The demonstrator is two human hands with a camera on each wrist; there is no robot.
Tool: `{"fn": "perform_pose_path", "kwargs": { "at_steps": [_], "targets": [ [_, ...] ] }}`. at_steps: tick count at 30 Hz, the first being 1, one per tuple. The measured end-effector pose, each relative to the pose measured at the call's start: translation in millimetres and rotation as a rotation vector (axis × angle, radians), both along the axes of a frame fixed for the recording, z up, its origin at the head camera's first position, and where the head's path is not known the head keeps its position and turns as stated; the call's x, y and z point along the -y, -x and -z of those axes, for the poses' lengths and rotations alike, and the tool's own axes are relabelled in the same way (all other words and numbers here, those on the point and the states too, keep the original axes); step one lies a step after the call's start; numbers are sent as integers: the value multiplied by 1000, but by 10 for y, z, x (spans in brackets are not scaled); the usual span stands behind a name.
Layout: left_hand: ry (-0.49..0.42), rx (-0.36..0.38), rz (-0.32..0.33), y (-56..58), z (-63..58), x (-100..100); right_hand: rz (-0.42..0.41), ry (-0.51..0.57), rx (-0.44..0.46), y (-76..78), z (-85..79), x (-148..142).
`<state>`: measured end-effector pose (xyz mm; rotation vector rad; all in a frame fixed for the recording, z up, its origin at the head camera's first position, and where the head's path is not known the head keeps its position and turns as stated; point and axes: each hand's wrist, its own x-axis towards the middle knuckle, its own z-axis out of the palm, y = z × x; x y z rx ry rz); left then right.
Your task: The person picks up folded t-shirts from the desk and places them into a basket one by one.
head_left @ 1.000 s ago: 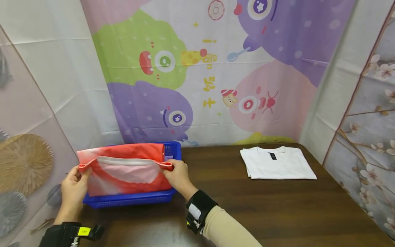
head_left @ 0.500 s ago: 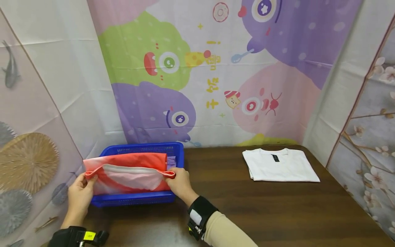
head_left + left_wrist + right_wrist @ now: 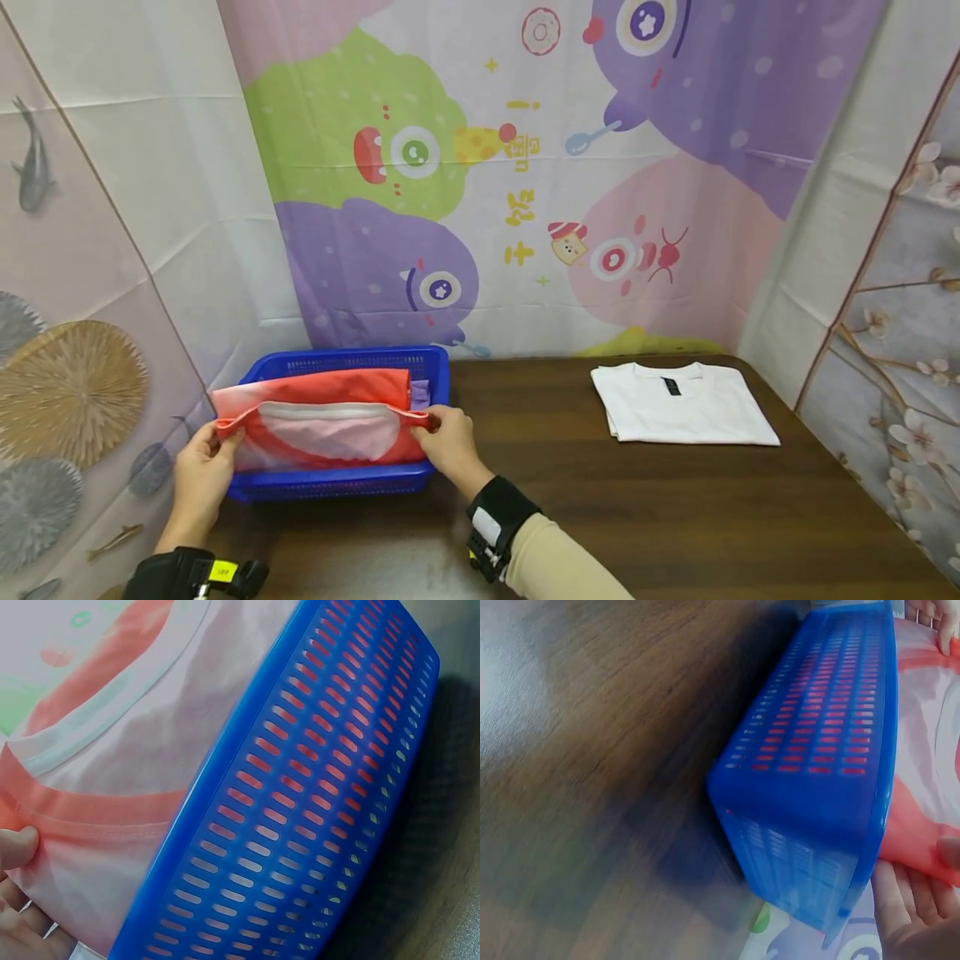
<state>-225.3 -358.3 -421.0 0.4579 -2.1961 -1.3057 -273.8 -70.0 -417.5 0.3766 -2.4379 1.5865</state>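
A: Go left to right, blue basket [image 3: 330, 485] as reference.
B: Left hand [image 3: 204, 471] at its near-left corner, thumb and fingers pinching the red-and-white garment [image 3: 322, 437].
A: Garment position?
B: Folded, inside the basket rim, spanning most of its width, pale neckband upward. Can't tell if it bears on the bottom.
A: Next?
B: Purple cloth [image 3: 420, 394], partly hidden, inside the basket's right end. Right hand [image 3: 452, 446] at the basket's right side, pinching the garment's other end. Hands well apart.
A: Further right?
B: Folded white shirt [image 3: 686, 408], dark label at collar, on the brown table [image 3: 570, 500], well right of the basket.
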Motion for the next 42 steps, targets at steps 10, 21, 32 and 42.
{"fn": "perform_pose_path", "kwargs": {
  "at_steps": [10,21,32,42],
  "targets": [
    [43,4,23,44,-3,-19,41,77,29,27,73,-247],
    [147,1,28,174,-6,-77,60,127,113,10,245,-598],
    [272,116,69,421,-98,-47,75,159,165,-12,305,-813],
    [346,415,118,513,-7,130,107,179,227,-32,374,-948]
  ]
}}
